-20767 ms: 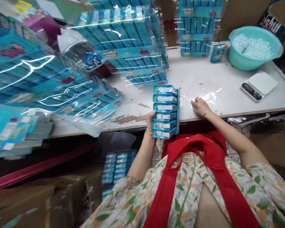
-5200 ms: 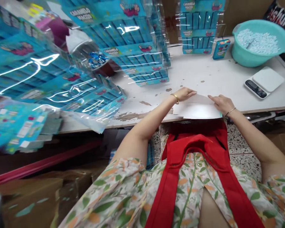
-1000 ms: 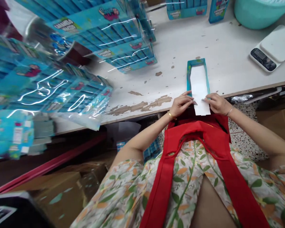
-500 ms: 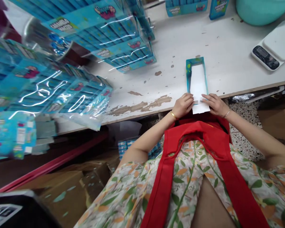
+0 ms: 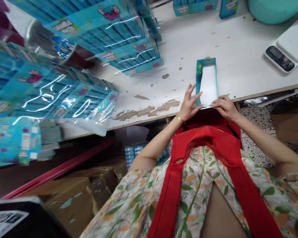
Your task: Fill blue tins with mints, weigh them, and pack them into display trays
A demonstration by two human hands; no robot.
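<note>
A shallow blue cardboard box [image 5: 207, 61] with a white inside lies at the table's front edge, its long side pointing away from me. At its near left corner, my left hand [image 5: 189, 105] has its fingers spread and raised, the thumb by the near end. My right hand [image 5: 224, 107] is closed on the near right corner, with the fingers bent over the edge. The near end wall stands folded up between the hands, seen only as a thin edge. Inside the box only bare white card shows.
Plastic-wrapped stacks of filled blue candy boxes [image 5: 124, 44] stand to the left, with flat blue cartons [image 5: 15, 138] at the table edge. A white scale [image 5: 280, 59] and a turquoise bowl [image 5: 270, 11] are at the right. Brown cartons [image 5: 72, 201] lie below.
The near end flap, flat and hanging toward me before, is now folded up. My left hand has lifted and spread its fingers. My right hand stays at the near corner.
</note>
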